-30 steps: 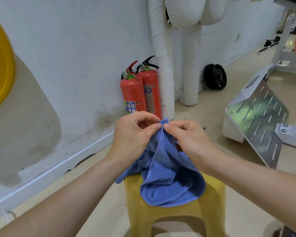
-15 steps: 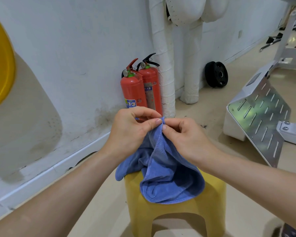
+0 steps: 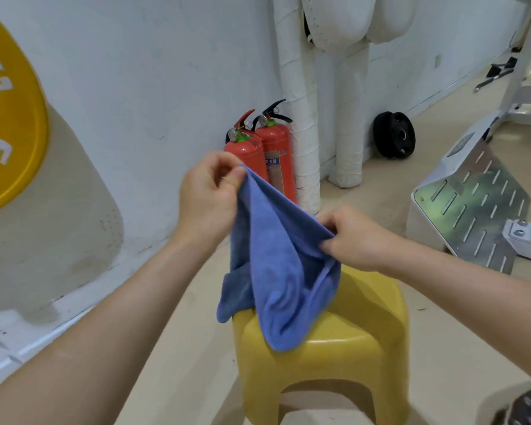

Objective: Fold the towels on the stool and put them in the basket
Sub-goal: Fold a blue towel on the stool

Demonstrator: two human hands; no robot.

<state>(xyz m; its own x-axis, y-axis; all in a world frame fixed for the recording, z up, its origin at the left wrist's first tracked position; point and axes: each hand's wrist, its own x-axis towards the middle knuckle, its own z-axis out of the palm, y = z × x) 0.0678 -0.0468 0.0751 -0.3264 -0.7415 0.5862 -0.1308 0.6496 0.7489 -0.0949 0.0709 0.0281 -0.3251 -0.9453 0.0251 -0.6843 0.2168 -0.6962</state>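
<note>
- Left hand: thumb and fingers pinch the upper corner of the blue towel, raised above the stool.
- Right hand: fingers closed on the towel's edge, lower and to the right.
- Towel stretched slanting between both hands; its lower folds sag onto the seat of the yellow stool.
- Two red fire extinguishers stand against the wall behind.

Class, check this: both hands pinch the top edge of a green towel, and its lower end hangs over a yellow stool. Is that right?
Not quite: the towel is blue, not green, as the head view shows. The rest stands: the left hand and right hand pinch its top edge, and its lower end drapes over the yellow stool.
</note>
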